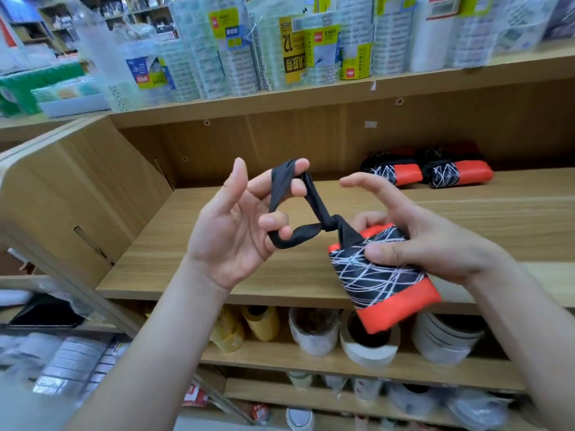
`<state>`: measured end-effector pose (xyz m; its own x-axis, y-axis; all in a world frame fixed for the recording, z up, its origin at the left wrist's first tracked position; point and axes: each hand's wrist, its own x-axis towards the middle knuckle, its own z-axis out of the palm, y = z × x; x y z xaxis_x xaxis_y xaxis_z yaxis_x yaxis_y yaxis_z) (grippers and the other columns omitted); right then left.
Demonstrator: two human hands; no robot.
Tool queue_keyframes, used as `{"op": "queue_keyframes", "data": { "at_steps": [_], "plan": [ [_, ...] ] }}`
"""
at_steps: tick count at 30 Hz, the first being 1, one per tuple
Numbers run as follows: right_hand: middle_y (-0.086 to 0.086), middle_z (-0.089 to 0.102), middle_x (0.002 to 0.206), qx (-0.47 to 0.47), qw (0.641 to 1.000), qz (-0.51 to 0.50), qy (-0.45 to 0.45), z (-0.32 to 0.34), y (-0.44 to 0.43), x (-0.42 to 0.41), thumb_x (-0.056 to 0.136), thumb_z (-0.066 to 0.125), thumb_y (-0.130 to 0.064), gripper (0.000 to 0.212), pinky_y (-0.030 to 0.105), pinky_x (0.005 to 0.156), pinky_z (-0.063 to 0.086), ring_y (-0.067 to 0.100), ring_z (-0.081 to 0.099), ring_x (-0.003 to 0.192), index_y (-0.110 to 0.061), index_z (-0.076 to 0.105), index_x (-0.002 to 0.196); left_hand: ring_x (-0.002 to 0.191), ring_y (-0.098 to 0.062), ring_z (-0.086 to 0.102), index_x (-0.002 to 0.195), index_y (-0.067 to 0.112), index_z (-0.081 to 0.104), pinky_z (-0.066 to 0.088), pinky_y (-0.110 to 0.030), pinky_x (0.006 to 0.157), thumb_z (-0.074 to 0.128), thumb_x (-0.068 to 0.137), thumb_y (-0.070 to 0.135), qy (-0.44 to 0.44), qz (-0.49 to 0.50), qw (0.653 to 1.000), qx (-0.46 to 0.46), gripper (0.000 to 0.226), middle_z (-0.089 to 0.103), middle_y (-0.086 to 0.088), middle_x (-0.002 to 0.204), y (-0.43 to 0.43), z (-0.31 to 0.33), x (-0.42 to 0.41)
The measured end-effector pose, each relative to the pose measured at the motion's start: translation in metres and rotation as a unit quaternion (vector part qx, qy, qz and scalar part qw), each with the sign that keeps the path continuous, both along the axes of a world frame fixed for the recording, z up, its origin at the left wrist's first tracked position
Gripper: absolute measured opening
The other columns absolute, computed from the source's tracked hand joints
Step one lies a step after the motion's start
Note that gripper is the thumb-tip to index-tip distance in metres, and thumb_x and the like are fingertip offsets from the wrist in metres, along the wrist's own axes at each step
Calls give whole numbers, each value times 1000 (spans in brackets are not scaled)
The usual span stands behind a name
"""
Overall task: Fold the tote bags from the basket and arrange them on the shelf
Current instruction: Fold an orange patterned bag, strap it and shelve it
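Two bare hands work in front of a wooden shelf (186, 244), with one tote bag (379, 281) strung between them. The left grip (230, 231) is palm-up with the thumb straight. Its fingers are pushed through the black handle loop (312, 194) and spread it wide: the strap runs over the two upper fingertips, and a lower finger curls round it. Just right of this grip the two sides of the loop meet in a knot (330, 227), and from there a short black stem runs down into the bag.

The bag is a tight folded packet, orange with a black band of white scribbled lines. It is held in the air just in front of the shelf's edge. The right grip (429, 244) holds its upper end, thumb pressed on the patterned band and lower fingers curled behind. The forefinger is lifted clear and points toward the left grip.

Beyond the right grip, at the back of the same shelf, a shelved bag (393, 175) lies on its side, touching a second shelved bag (459, 174) to its right. Wrapped tape packs (295, 54) stand on the board above both grips. Loose tape rolls (368, 353) sit on the board below them.
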<state>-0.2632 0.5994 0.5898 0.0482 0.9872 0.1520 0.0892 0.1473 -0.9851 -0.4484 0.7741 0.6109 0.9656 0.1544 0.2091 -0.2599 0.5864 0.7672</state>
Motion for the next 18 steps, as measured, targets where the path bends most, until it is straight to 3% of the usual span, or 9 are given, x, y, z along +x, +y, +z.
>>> {"op": "queue_keyframes", "data": {
  "at_steps": [2, 4, 5, 7, 9, 12, 15, 18],
  "plan": [
    [-2, 59, 97, 11, 982, -50, -183, 16, -6, -6, 83, 75, -11, 82, 37, 79, 55, 20, 64, 84, -57, 34, 137, 61, -7, 63, 139, -1, 45, 60, -28, 69, 46, 94, 50, 1, -11, 1000, 3, 67, 58, -10, 109, 2, 1, 3],
    [-16, 57, 105, 17, 922, -93, -375, 28, -7, -16, 85, 73, -14, 88, 25, 84, 49, 6, 59, 95, -71, 25, 132, 62, -8, 64, 138, -2, 44, 60, -28, 69, 44, 94, 53, -10, -27, 1000, -6, 71, 58, -11, 111, 3, 5, 7],
    [-18, 54, 108, 29, 880, -112, -460, 30, -5, -21, 86, 72, -17, 88, 27, 85, 48, 6, 57, 96, -71, 21, 134, 63, -9, 65, 138, -2, 44, 60, -28, 69, 41, 94, 56, -17, -37, 999, -14, 73, 58, -12, 111, 2, 7, 9],
    [-13, 47, 97, 69, 809, -146, -565, 29, 3, -29, 87, 69, -20, 81, 38, 74, 50, 15, 55, 83, -61, 22, 140, 65, -11, 66, 139, -3, 40, 60, -30, 71, 37, 94, 57, -32, -55, 998, -25, 75, 55, -13, 113, -2, 12, 14],
    [-8, 45, 93, 122, 788, -176, -578, 21, 12, -29, 85, 70, -17, 68, 44, 62, 51, 21, 54, 73, -46, 36, 137, 67, -14, 68, 142, -2, 35, 60, -33, 73, 44, 93, 56, -47, -78, 995, -47, 77, 50, -14, 115, -9, 12, 17],
    [-6, 52, 99, 172, 826, -214, -493, 10, 17, -24, 82, 73, -10, 55, 44, 68, 52, 21, 58, 82, -30, 48, 126, 67, -14, 68, 142, -2, 33, 61, -32, 73, 60, 92, 39, -58, -77, 992, -82, 70, 51, -14, 109, -13, 5, 17],
    [-4, 56, 103, 204, 854, -232, -419, 1, 20, -23, 81, 74, -5, 49, 33, 82, 49, 14, 57, 93, -22, 54, 123, 57, -9, 65, 134, -3, 42, 60, -25, 67, 65, 91, 20, -27, -38, 994, -101, 54, 50, -9, 94, -15, -5, 16],
    [-4, 59, 103, 231, 864, -257, -367, -1, 21, -25, 80, 75, -1, 47, 18, 83, 44, 7, 56, 94, -18, 56, 120, 45, -4, 56, 119, -3, 55, 55, -16, 55, 70, 82, 13, 43, 57, 993, -97, 43, 49, -3, 79, -21, -4, 20]
  ]
}}
